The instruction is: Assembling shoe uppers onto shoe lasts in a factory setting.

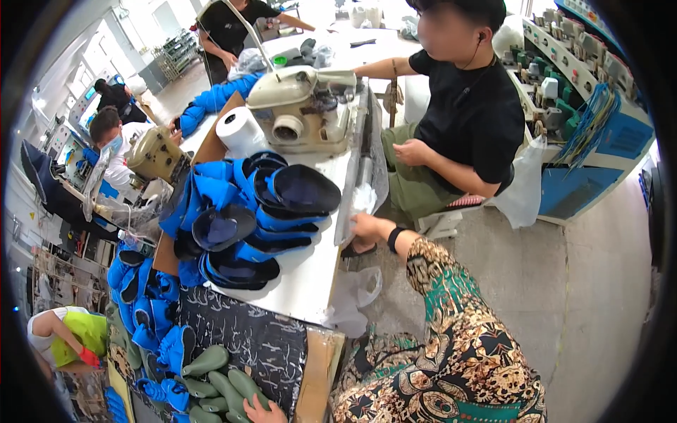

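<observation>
My left hand [264, 411] is at the lower edge with its fingers apart, beside several green shoe lasts [243, 386]. My right arm, in a patterned sleeve with a black wristband, stretches forward past the table's right edge. There my right hand [367, 228] has its fingers curled at the lower end of a crumpled clear plastic bag [364, 199]; its fingertips are partly hidden. Left of that hand, blue shoe uppers with black soles [243, 218] lie heaped on the white tabletop [317, 282].
A beige sewing machine [300, 106] stands beyond the heap, near a white thread cone [241, 132]. A person in a black shirt [469, 106] sits at the right. More blue uppers [151, 303] lie at the left. A white bag [352, 299] hangs by the table edge.
</observation>
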Demonstrator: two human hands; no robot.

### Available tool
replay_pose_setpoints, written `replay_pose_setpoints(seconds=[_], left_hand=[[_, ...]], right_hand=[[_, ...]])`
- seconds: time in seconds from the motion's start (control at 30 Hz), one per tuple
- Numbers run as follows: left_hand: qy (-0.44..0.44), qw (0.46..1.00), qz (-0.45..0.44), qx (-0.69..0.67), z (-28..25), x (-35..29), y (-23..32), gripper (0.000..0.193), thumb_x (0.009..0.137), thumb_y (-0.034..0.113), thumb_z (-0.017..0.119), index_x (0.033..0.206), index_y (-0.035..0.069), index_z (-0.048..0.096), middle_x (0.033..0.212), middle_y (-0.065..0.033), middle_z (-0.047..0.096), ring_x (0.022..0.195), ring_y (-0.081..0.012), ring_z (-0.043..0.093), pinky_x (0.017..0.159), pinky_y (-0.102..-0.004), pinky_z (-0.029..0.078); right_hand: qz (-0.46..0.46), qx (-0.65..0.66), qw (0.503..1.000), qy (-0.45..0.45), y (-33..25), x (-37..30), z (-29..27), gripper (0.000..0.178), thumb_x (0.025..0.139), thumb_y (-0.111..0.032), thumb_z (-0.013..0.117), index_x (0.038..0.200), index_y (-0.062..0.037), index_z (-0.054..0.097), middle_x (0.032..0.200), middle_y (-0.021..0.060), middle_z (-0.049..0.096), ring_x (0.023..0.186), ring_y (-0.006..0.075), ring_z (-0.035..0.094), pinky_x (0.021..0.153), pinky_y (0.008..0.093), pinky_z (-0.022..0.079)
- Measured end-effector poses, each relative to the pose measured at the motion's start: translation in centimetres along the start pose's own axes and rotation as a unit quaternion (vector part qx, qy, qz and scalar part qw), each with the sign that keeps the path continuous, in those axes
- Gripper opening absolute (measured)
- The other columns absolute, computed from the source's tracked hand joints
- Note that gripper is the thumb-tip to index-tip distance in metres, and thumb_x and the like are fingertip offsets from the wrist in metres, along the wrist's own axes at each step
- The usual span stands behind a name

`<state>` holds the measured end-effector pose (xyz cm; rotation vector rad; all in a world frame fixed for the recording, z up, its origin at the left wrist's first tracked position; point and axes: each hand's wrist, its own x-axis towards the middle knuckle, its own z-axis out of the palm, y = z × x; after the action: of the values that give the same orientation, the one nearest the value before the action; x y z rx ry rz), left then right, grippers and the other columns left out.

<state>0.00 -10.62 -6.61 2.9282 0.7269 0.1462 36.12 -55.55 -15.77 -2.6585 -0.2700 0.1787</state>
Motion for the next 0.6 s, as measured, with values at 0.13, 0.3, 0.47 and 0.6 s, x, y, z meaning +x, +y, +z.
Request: replay_pose_setpoints(seconds=[0.13,0.3,0.47,0.6], left_hand=[[0.052,0.998,0.024,-0.005,3.1,0.4,-2.6,0.048,0.068,0.012,0.061,0.115,0.008,0.055,0.130,-0.0197,0.042,0.110,-0.0405,0.044,0.088,-0.0463,0.041],[0.025,0.999,0.018,0.009,1.3,0.0,-1.4,0.049,0.074,0.020,0.062,0.120,0.006,0.053,0.127,-0.0226,0.045,0.110,-0.0404,0.046,0.090,-0.0469,0.040],[-0.020,1.000,0.006,-0.019,-0.4,-0.3,-1.2,0.049,0.079,0.028,0.062,0.123,0.007,0.053,0.128,-0.0263,0.044,0.111,-0.0425,0.045,0.093,-0.0472,0.038],[-0.012,0.998,0.011,-0.056,-0.7,0.1,-0.2,0.046,0.080,0.025,0.062,0.120,0.005,0.055,0.127,-0.0258,0.045,0.113,-0.0423,0.043,0.095,-0.0467,0.037]], right_hand=[[0.150,0.160,0.944,0.248,-0.2,-3.5,0.1,0.034,0.076,-0.017,0.051,0.104,-0.0005,0.062,0.092,0.0258,0.062,0.092,0.0403,0.059,0.081,0.0440,0.049],[0.147,0.022,0.926,-0.347,3.1,-9.5,8.9,0.042,0.076,-0.017,0.053,0.113,-0.0001,0.059,0.102,0.0204,0.064,0.091,0.0347,0.062,0.077,0.0420,0.048],[0.201,0.103,0.930,-0.290,-5.2,-11.9,4.0,0.059,0.079,-0.018,0.054,0.134,-0.0018,0.039,0.105,0.0191,0.063,0.088,0.0316,0.063,0.073,0.0406,0.049],[0.105,-0.021,0.930,-0.351,-5.1,-10.8,6.7,0.042,0.082,-0.016,0.052,0.122,-0.0028,0.052,0.116,0.0175,0.059,0.100,0.0325,0.061,0.079,0.0424,0.049]])
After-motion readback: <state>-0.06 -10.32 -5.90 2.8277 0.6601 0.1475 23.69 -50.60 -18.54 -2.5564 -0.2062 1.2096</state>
